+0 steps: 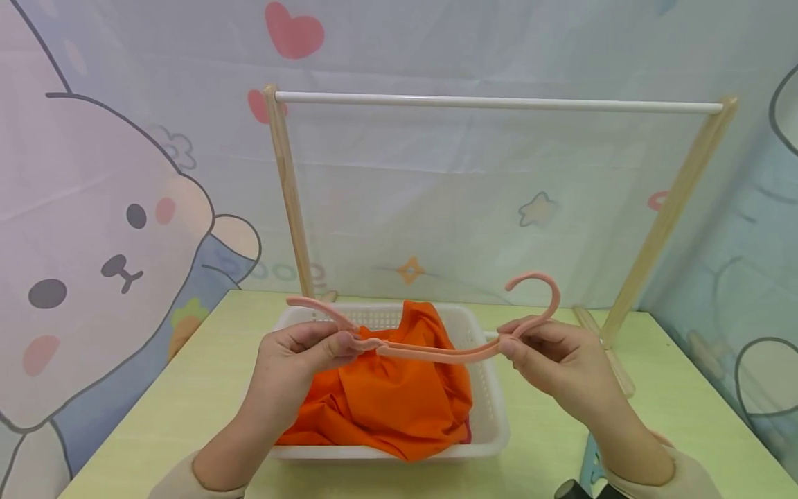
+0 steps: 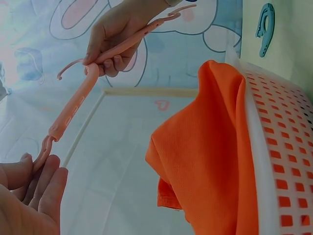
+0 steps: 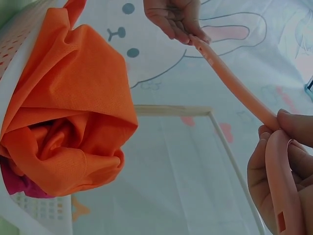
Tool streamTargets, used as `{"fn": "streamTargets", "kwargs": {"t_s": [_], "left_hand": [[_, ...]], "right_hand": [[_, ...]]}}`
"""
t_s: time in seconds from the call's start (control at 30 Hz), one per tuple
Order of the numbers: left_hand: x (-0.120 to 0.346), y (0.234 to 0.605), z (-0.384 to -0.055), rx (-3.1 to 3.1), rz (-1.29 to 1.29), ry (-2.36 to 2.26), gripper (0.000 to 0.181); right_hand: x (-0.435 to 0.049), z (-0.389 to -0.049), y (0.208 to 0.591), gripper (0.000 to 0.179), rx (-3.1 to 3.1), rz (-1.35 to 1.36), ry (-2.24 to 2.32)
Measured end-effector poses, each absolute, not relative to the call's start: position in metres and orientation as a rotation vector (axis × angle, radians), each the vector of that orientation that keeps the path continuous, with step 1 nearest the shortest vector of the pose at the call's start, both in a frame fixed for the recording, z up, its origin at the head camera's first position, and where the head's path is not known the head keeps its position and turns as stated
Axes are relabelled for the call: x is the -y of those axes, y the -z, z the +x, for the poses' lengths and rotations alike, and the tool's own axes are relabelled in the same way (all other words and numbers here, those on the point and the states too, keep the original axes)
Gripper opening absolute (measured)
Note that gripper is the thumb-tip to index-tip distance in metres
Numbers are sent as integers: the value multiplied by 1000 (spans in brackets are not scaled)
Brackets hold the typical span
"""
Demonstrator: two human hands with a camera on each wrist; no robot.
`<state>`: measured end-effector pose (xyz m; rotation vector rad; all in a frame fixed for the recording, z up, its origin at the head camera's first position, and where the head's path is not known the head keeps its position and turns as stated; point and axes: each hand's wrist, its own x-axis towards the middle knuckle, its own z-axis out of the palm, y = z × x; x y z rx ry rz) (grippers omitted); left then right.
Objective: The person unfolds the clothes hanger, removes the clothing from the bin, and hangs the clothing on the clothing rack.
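Note:
A pink folding clothes hanger (image 1: 436, 354) is held up between both hands over a white basket (image 1: 495, 416). My left hand (image 1: 293, 367) pinches one end of it between thumb and fingers. At the base of the hook, my right hand (image 1: 567, 367) grips the hanger. The left wrist view shows the hanger's arm (image 2: 73, 110) stretching from one hand to the other. Close to the right wrist camera, another arm of the hanger (image 3: 283, 186) sticks out past the right fingers. Orange cloth (image 1: 399, 402) lies heaped in the basket below the hands.
Behind the basket stands a wooden rack with a white rail (image 1: 499, 103). A blue hanger (image 1: 591, 464) lies on the table (image 1: 187, 409) by the right forearm. Some magenta cloth (image 3: 24, 183) shows under the orange. A printed curtain (image 1: 399, 41) hangs at the back.

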<state>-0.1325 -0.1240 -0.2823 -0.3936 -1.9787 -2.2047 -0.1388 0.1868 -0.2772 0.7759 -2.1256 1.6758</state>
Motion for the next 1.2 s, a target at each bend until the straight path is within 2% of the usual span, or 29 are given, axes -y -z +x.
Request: {"fn": "streamTargets", "kwargs": {"t_s": [0.23,0.4,0.63,1.2], "left_hand": [[120,281,-134,1895,-325,2262,11],[115,281,-136,1778,-289,2330,20],[109,284,-138,1605,-268,2436,26],[102,287,-136,1395,-220,2603,24]], "right_hand": [[-183,-139,278,18,2122,670,-1745],[-180,-138,277,15,2111,605,-1790],[-176,-138,278,20,2014,623,-1908],[-172,-138,280,18,2007,544,-1987]]}}
